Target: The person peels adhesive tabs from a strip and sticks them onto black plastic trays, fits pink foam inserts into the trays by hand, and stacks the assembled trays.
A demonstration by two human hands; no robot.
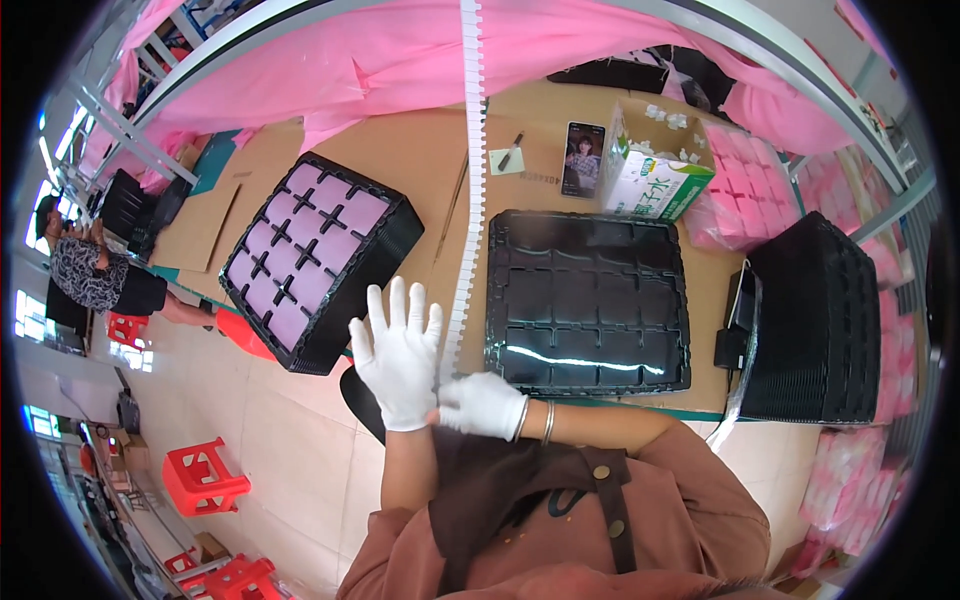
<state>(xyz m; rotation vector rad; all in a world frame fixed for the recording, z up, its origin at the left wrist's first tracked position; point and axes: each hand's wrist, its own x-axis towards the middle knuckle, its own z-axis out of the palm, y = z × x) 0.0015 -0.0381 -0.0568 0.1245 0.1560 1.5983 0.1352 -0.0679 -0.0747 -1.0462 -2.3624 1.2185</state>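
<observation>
Two gloved hands [398, 355], two tray stacks [320, 260], one phone [583, 158].

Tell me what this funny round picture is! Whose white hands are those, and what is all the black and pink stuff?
A person wears a camera on the head, looking down; its wide lens bends everything round. The left hand is raised, fingers spread, in a white glove. The right hand, also gloved, reaches over to the left wrist, pinching the glove cuff. On the brown table lie an empty black tray, a black tray with pink pieces, a long white strip, a phone and a green-white carton. Stacked black trays stand to the right.
</observation>
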